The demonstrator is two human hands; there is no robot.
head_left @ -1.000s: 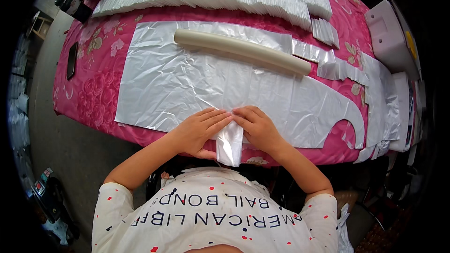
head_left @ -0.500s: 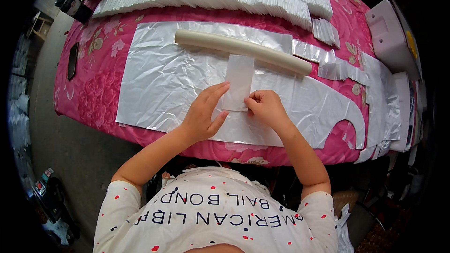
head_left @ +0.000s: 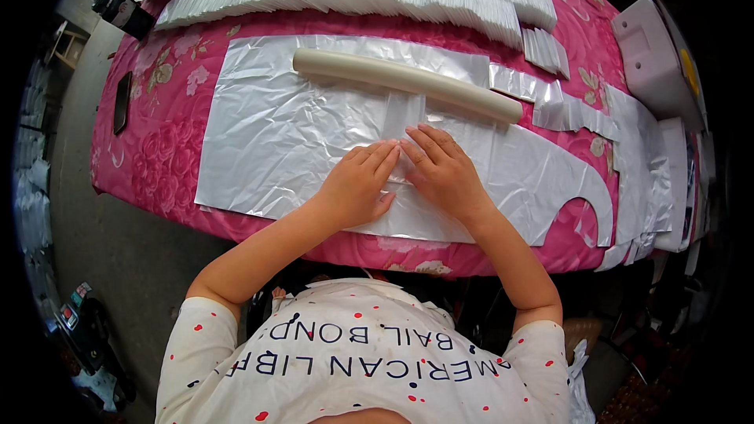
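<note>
Left hand [head_left: 357,186], fingers extended, gripping nothing, at seven o'clock of the packet [head_left: 402,114], which lies on the sheet [head_left: 267,133], six o'clock from the tube [head_left: 407,84], seemingly light, soft, slippery, best held by side edges; right hand [head_left: 444,173], fingers straight, at five o'clock

Soft light glints on the creased silvery plastic sheet [head_left: 267,129]; fisheye curvature bows the pink floral tablecloth [head_left: 163,159]; corners go black
</note>
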